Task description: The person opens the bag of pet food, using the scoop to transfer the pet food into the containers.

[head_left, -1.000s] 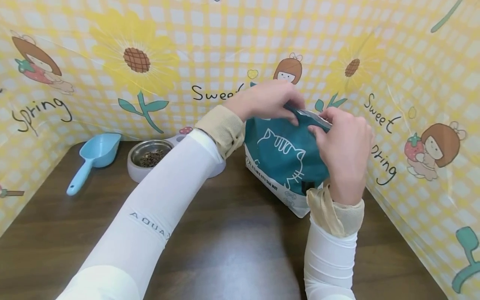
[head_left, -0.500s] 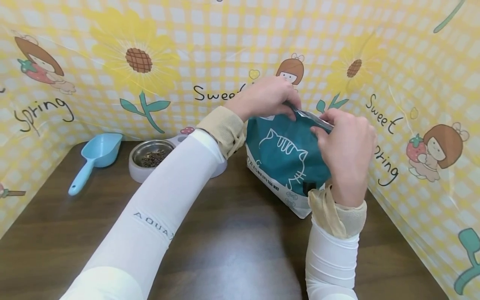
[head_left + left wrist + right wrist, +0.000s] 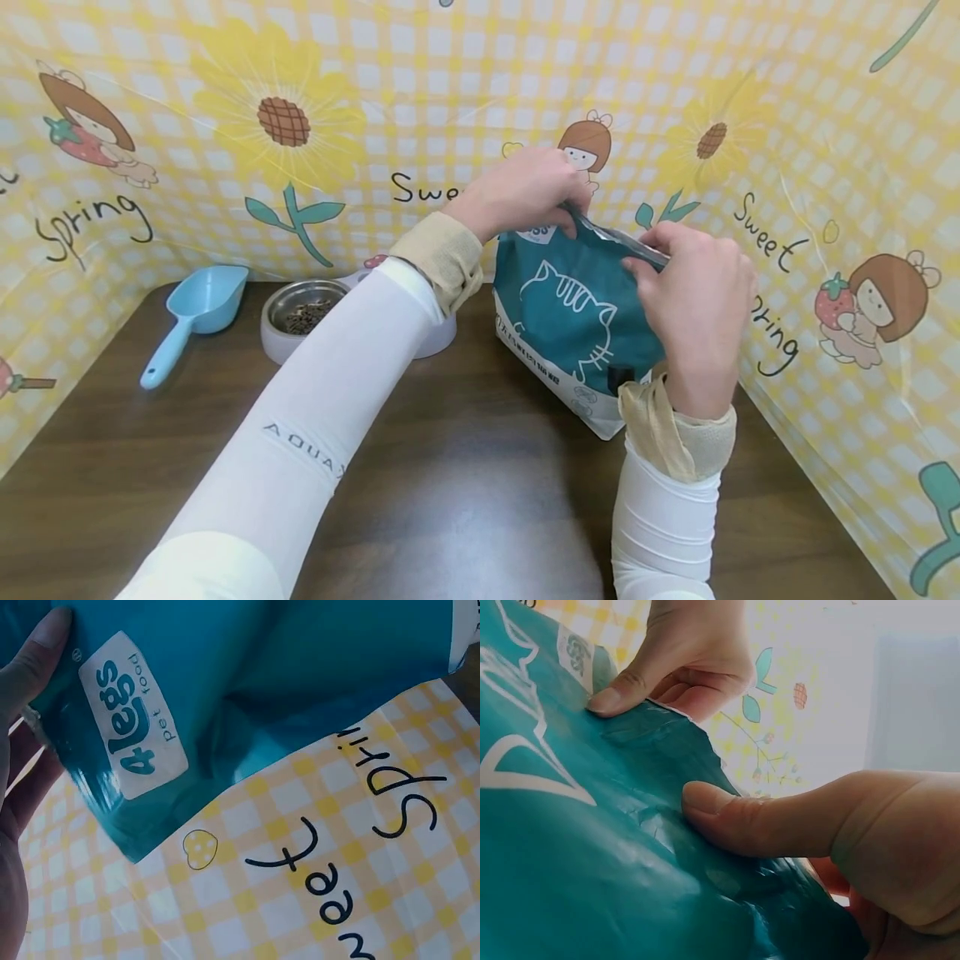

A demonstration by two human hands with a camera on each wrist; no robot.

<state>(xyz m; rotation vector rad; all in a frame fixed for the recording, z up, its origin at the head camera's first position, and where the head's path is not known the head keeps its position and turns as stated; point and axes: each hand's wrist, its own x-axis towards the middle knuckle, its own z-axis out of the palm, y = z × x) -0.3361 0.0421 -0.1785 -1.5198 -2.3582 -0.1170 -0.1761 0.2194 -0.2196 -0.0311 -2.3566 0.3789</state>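
Observation:
A teal and white pet food bag [image 3: 562, 308] with a white cat outline stands on the table at the centre right. My left hand [image 3: 525, 193] pinches its top edge on the left, thumb on the near face and fingers behind. Farther right along the same edge, my right hand [image 3: 701, 300] pinches the bag in the same way. In the right wrist view both thumbs press the teal film, with the left hand [image 3: 694, 656] beyond the right hand [image 3: 885, 847]. A "4Legs pet food" label [image 3: 133, 716] shows near the bag's corner in the left wrist view.
A light blue scoop [image 3: 202, 304] lies on the dark wooden table [image 3: 450, 500] at the far left. Beside it is a pet bowl [image 3: 281, 346] with brown kibble [image 3: 307, 317], partly behind my left sleeve. A yellow checked cloth [image 3: 420, 75] covers the walls behind and to the right.
My left hand has shifted slightly left along the bag's top, and the edge between the hands shows a longer stretch. Both hands keep their hold.

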